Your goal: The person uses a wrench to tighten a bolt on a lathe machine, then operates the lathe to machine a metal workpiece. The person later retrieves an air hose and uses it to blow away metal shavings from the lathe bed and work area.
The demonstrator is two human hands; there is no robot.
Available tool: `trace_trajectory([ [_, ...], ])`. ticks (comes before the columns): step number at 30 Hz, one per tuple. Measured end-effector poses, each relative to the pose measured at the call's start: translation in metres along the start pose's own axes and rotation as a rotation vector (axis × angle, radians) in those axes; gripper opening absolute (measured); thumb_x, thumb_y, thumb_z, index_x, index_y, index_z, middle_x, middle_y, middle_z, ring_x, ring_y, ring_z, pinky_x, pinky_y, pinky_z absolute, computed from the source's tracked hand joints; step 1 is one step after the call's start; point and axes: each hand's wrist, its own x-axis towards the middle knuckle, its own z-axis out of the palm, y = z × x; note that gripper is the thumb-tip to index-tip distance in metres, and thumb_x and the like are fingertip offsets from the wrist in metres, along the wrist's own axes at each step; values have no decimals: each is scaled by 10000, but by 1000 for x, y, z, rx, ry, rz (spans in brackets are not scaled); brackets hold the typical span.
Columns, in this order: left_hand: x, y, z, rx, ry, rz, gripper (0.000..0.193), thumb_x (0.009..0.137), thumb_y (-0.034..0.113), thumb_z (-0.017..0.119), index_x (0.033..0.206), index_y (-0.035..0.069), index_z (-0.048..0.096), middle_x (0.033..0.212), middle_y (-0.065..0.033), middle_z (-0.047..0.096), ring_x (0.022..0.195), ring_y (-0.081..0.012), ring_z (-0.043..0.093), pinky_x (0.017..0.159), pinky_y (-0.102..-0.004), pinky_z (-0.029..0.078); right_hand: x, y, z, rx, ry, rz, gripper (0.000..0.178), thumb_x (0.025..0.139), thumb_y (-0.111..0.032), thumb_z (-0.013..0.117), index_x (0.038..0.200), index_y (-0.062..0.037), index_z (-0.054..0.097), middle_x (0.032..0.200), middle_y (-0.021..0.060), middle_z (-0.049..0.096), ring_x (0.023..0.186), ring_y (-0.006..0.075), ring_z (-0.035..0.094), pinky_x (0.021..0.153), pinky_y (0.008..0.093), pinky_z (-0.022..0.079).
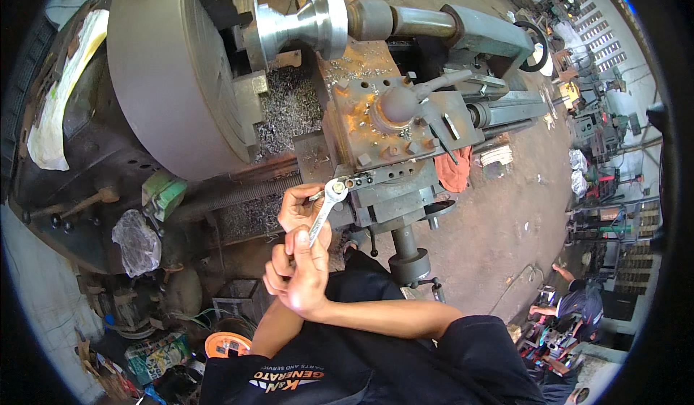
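A silver combination spanner [323, 213] slants up from my right hand [305, 278], which is closed round its lower end. Its ring end sits over a bolt head at the near corner of the lathe's tool post [361, 179]. Just beyond my right hand, my left hand [298, 208] is closed beside the spanner's shank. A small shiny bit of metal shows at its fingertips, too little of it to name. My forearms cross low in the view. Behind, a turned shiny metal workpiece [307, 26] sits between the big chuck [170, 72] and the tailstock [426, 22].
Metal chips [285, 109] lie on the lathe bed under the workpiece. The tool post's clamping lever [441, 83] points right. A red cloth [453, 170] hangs beside the carriage, above a handwheel [410, 266]. Another person [578, 307] is at the lower right, by a cluttered workbench.
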Motion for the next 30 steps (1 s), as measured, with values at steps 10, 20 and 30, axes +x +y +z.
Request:
trace_trajectory([
  [10, 6, -1, -10, -16, -102, -117, 286, 764, -177, 704, 934, 8, 568, 978, -96, 655, 895, -134, 629, 812, -266, 537, -33, -92, -51, -483, -187, 540, 714, 1036, -603, 192, 1058, -24, 610, 582, -46, 318, 464, 71, 271, 422, 241, 215],
  [20, 7, -3, -11, 46, -149, -51, 254, 811, -171, 674, 946, 1, 543, 999, -101, 658, 881, -114, 620, 787, -239, 529, 26, -238, -32, -2149, -234, -336, 402, 919, -364, 649, 748, -3, 597, 597, 193, 546, 583, 413, 538, 542, 461, 420],
  [30, 6, 1, -12, 73, -141, -94, 257, 808, -173, 676, 950, 6, 559, 992, -89, 662, 899, -115, 620, 805, -237, 525, 36, -227, -26, -2085, -317, -189, 431, 929, -356, 650, 709, 11, 602, 556, 221, 482, 522, 414, 473, 504, 454, 362],
])
